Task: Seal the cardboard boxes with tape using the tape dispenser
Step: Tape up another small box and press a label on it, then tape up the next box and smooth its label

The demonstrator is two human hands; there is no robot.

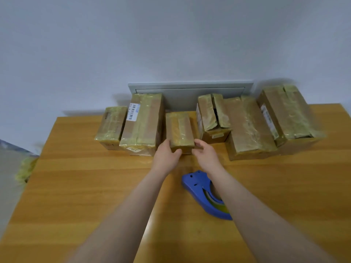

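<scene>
A small cardboard box (180, 130) wrapped in yellowish tape sits in the middle of a row of boxes at the back of the wooden table (85, 186). My left hand (166, 155) grips its near left corner, thumb on the front face. Opposite it, my right hand (206, 155) holds the near right corner. A blue tape dispenser (201, 188) with a roll of tape lies on the table in front of the box, partly hidden under my right forearm.
Two taped boxes (141, 122) stand left of the small one. Three more are on the right; the nearest of them (213, 116) has its top flaps gaping. A grey wall panel (190, 88) is behind the row. Yellowish tape scraps (25, 170) lie off the table's left edge.
</scene>
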